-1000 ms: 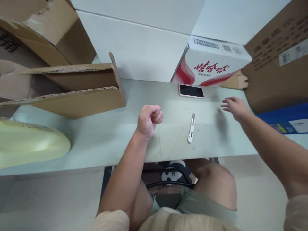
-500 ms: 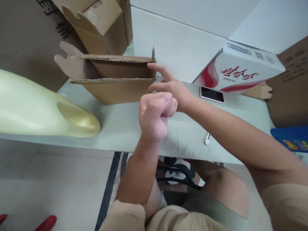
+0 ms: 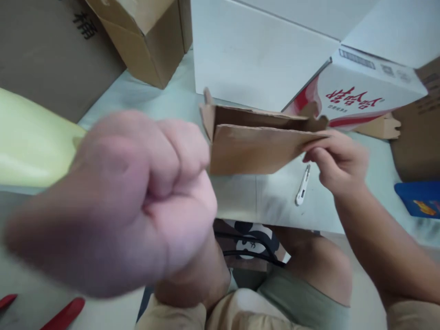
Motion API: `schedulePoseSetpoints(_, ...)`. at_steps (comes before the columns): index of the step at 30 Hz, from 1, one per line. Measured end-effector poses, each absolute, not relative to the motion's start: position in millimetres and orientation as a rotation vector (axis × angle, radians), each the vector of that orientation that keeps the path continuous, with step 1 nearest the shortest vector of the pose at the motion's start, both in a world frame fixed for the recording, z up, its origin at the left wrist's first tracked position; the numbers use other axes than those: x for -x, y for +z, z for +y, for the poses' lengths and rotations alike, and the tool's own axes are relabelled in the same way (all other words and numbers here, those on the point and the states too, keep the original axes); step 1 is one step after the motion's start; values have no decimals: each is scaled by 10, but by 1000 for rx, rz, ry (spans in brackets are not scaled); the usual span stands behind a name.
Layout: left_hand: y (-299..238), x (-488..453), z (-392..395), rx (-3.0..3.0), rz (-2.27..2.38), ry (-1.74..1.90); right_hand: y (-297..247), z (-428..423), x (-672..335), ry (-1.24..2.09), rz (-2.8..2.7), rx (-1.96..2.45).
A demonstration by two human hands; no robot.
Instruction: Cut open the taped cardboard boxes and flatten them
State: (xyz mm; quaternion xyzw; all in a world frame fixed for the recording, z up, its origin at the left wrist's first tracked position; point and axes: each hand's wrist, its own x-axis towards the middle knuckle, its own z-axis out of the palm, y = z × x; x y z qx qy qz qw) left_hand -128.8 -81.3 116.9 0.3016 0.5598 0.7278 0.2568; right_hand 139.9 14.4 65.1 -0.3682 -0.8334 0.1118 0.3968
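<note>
An open cardboard box (image 3: 250,151) stands on the pale-covered table, its flaps up and its narrow opening facing up. My right hand (image 3: 340,162) grips the near wall at the right end, thumb in front. Close to the camera, my left hand (image 3: 147,197) is curled into a fist, smeared by motion in part. What lies inside the fist, if anything, is hidden. A white utility knife (image 3: 302,185) rests on the table just below the box, near my right hand.
Behind the box stand large white cartons (image 3: 254,59) and a white-and-red printed box (image 3: 360,91). Brown cartons (image 3: 151,50) are at the back left. A pale yellow rounded object (image 3: 30,137) is at left, and a blue packet (image 3: 419,199) lies at the right edge.
The cardboard box has moved right and nearer, with my right hand now gripping its right end. My left fist has come up left, much closer to the camera. The phone is now hidden.
</note>
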Motion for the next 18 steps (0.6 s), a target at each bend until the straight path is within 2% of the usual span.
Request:
schedulePoseSetpoints(2,1067,1240,-625,-872,1655,2244,519,-38,-1661,310,-1913,977)
schedulePoseSetpoints(4,923,1163,-399,-1029,1521,2185,342,-178,-1844,357,-1672,1001)
schedulePoseSetpoints(8,631,951,-97,-1104,1268,1812,32,-272,-2025,336,-1437,972)
schedulePoseSetpoints(12,499,806,-53,-1166,1185,1453,-95,-264,-2114,326,-1532,1005)
schedulePoseSetpoints(18,842,846,-201,-1751,1360,770,-183,-347,-2189,184,-1700,921)
